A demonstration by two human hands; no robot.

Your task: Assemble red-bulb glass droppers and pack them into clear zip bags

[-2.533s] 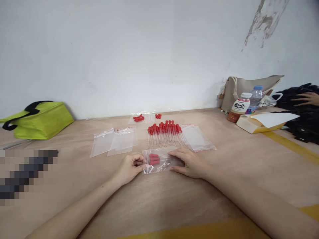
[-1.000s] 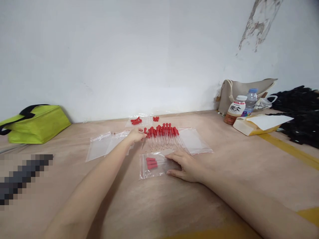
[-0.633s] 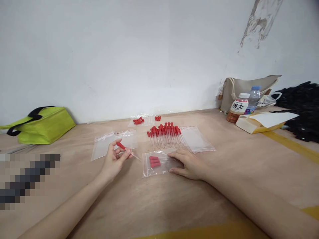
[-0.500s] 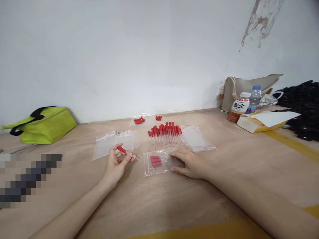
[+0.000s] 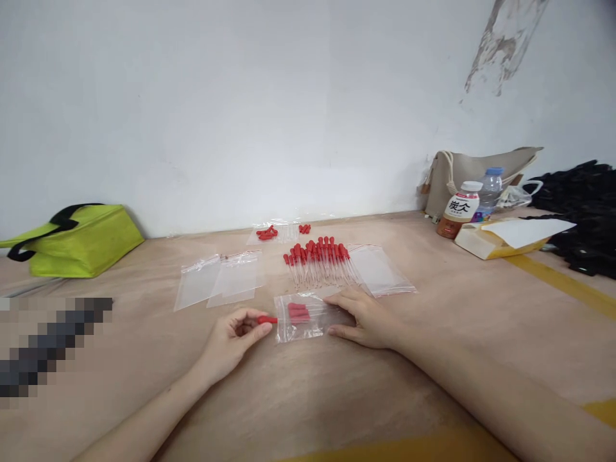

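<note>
My left hand (image 5: 240, 337) pinches a dropper by its red rubber bulb (image 5: 267, 319) at the left, zip end of a clear zip bag (image 5: 315, 329). The dropper points right, and its glass tube is hard to make out past the bag's edge. Several red-bulbed droppers (image 5: 299, 313) lie side by side inside this bag. On the bag's right end, my right hand (image 5: 368, 317) grips it with the thumb below and fingers above. Just behind stands a row of loose droppers (image 5: 317, 253), red bulbs pointing away from me.
Flat zip bags (image 5: 235, 276) lie to the left and more bags (image 5: 385, 269) to the right. Red bulbs (image 5: 267, 233) rest near the wall. A green bag (image 5: 89, 240) sits far left; a drink bottle (image 5: 459, 210) and an open carton (image 5: 510, 237) stand right.
My left hand has moved right and down with the dropper, turning it level and bringing it to the bag's zip end. My right hand stays on the bag.
</note>
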